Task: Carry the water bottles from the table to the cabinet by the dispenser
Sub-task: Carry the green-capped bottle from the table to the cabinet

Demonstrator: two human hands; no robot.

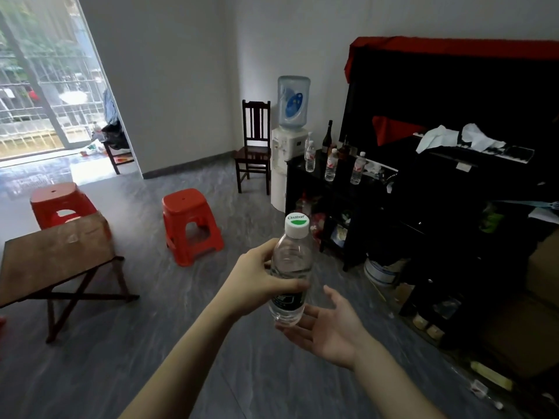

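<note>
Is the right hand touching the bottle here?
Touching. The head view shows the bottle's base resting on the open right hand's fingers, while the left hand grips its middle.

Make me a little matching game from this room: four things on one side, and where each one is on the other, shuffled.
Things:
1. white-capped bottle
2. blue water jug
3. dark wooden chair
4. red stool

Places:
A. on top of the white dispenser
B. on the floor right of the folding table
C. gripped in the left hand
D. left of the dispenser, by the wall

Pairs: 1-C, 2-A, 3-D, 4-B
</note>
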